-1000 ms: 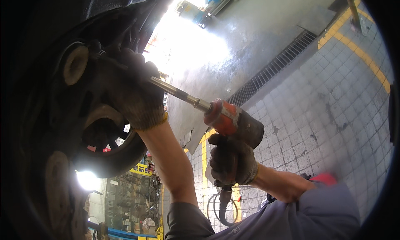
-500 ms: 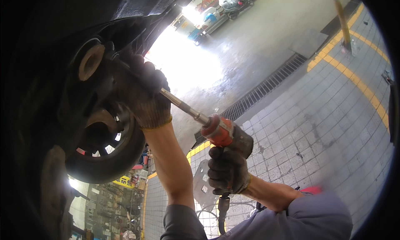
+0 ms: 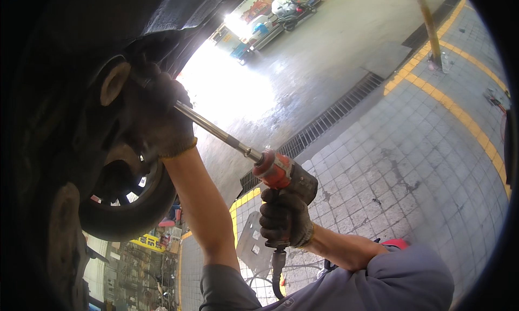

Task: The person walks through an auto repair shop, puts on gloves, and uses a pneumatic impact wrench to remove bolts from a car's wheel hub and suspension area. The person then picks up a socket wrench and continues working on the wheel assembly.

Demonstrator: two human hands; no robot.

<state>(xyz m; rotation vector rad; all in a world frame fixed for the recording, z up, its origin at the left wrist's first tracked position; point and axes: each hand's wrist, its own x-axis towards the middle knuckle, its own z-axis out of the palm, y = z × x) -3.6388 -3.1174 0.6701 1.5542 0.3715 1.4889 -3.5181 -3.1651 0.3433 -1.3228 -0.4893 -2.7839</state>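
My right hand (image 3: 286, 218), in a dark work glove, is closed round the handle of a red and black air impact wrench (image 3: 281, 173). From its nose a long silver extension bar (image 3: 216, 131) runs up and left toward the car's underside. Around the far part of the bar, my gloved left hand (image 3: 165, 114) is closed; its fingers are dark in shadow. The far tip of the bar and whatever it meets cannot be made out. Just left of that hand is a round rusty-rimmed suspension bushing (image 3: 114, 84). An air hose (image 3: 278, 270) hangs from the wrench handle.
Overhead and left is the dark car underbody (image 3: 108, 19), with a wheel (image 3: 127, 213) below my left hand. A floor drain grate (image 3: 335, 119) crosses the floor. A yellowish post (image 3: 427, 27) stands at upper right. Parked vehicles (image 3: 286, 14) are far off; a cluttered workbench area (image 3: 140, 273) lies lower left.
My left hand has shifted up and left along the bar, so more of the bar shows. Wrench and right hand sit slightly further left in the view, which has itself shifted a little.
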